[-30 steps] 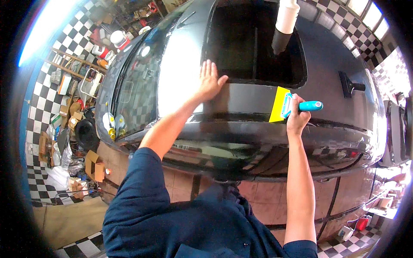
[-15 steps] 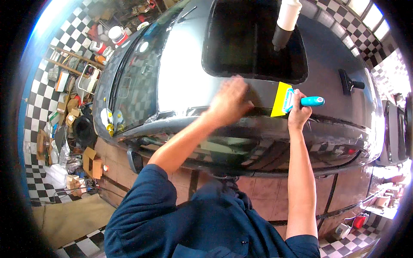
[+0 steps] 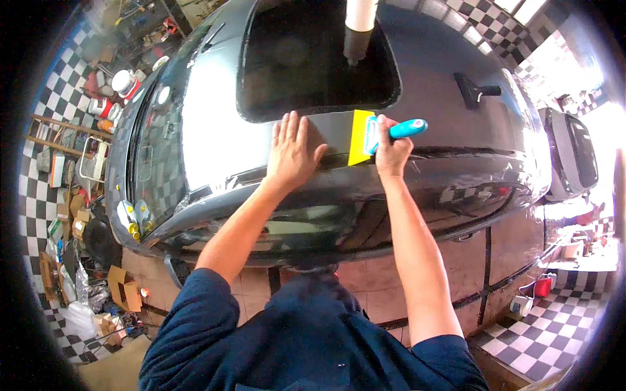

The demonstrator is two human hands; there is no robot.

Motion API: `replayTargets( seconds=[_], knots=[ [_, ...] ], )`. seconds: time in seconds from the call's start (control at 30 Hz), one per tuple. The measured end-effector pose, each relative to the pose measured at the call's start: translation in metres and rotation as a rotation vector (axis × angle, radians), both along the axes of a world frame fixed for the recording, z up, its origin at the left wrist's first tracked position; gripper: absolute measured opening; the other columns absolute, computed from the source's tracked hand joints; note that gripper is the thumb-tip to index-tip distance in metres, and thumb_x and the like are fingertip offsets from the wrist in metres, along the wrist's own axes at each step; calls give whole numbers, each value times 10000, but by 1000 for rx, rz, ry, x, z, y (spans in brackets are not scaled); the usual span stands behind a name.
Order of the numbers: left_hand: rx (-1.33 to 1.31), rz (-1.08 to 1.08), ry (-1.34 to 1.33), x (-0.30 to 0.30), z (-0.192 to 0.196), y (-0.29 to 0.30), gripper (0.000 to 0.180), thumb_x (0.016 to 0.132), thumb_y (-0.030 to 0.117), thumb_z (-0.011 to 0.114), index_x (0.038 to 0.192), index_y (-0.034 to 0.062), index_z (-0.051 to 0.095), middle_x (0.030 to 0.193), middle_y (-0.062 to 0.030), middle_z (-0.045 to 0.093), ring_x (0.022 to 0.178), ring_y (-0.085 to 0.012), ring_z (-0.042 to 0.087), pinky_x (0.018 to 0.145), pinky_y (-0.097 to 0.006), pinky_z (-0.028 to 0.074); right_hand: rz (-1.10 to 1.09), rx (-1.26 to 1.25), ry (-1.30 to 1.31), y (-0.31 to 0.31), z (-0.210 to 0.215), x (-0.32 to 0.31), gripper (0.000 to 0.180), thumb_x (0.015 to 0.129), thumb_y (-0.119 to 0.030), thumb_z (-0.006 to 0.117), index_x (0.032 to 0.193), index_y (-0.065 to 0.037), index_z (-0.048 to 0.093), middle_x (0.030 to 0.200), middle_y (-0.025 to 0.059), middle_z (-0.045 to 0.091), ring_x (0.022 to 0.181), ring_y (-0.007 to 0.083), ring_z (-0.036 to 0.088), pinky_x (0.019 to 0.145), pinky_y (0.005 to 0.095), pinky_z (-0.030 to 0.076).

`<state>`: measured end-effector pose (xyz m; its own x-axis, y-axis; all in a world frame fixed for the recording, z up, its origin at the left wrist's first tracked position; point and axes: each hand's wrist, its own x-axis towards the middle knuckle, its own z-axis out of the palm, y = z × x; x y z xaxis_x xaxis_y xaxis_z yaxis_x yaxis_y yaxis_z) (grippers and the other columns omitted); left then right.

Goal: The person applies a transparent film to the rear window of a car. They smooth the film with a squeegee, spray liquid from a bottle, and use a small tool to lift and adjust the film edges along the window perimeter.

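Observation:
Flat on the dark car roof (image 3: 430,124), just below the sunroof's near edge, rests my left hand (image 3: 292,151) with its fingers stretched out and nothing in it. My right hand (image 3: 393,148) is closed round a squeegee with a yellow blade (image 3: 359,138) and a turquoise handle (image 3: 409,128). The blade stands near the roof's side edge, to the right of my left hand; whether it presses on the surface I cannot tell. Beyond both hands lies the dark glass sunroof (image 3: 306,58). A white bottle (image 3: 360,14) stands on it, its top cut off by the frame.
A black squeegee (image 3: 476,91) lies on the roof to the right. A bottle with yellow parts (image 3: 128,219) stands near the windshield (image 3: 160,140). Boxes, buckets and a wooden ladder (image 3: 62,137) crowd the floor at the left. Another dark vehicle part (image 3: 570,153) shows at the far right.
My view has shifted to the right, so the car appears further left. My left hand, blurred and partly raised before, now lies spread on the roof. The right hand keeps its hold on the squeegee.

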<state>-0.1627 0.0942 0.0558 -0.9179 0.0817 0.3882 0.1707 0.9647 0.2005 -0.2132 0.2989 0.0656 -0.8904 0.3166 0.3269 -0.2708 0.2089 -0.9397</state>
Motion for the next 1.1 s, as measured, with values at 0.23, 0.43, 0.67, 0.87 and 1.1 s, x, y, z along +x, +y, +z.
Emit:
replayTargets(
  seconds=[0.23, 0.43, 0.67, 0.87, 1.1],
  knots=[
    [-5, 40, 36, 24, 3, 16, 563, 904, 353, 512, 1314, -18, 407, 1404, -199, 367, 1333, -346, 297, 1109, -504, 149, 40, -175, -167, 12, 16, -12, 319, 829, -300, 704, 889, 12, 673, 802, 43, 640, 760, 115, 572, 716, 280, 451],
    [-11, 15, 77, 26, 9, 16, 514, 903, 325, 511, 1280, -17, 441, 1369, -199, 409, 1295, -353, 352, 1099, -502, 180, -49, 528, 155, 80, 66, -99, 289, 832, -299, 681, 990, -57, 669, 938, 67, 681, 863, 135, 623, 765, 282, 471],
    [-13, 43, 31, 24, 7, 15, 519, 908, 336, 484, 1287, -17, 453, 1378, -171, 415, 1287, -334, 371, 1094, -498, 200, 295, 955, 192, 47, 30, -49, 210, 848, -196, 575, 1024, -123, 662, 953, 80, 663, 895, 266, 625, 811, 353, 485],
    [12, 51, 24, 27, 6, 11, 515, 909, 317, 468, 1293, -26, 442, 1386, -177, 404, 1297, -340, 360, 1086, -502, 218, 576, 1036, 285, 13, 58, 22, 206, 780, -129, 674, 983, -96, 668, 947, 77, 667, 881, 262, 630, 774, 343, 501],
    [67, 23, 73, 26, 5, 16, 510, 915, 332, 454, 1273, -31, 454, 1373, -200, 411, 1288, -351, 370, 1079, -502, 234, 427, 895, 162, -2, 65, -51, 259, 805, -214, 670, 1032, -88, 665, 1027, 112, 658, 920, 277, 633, 816, 340, 480]
  ],
)
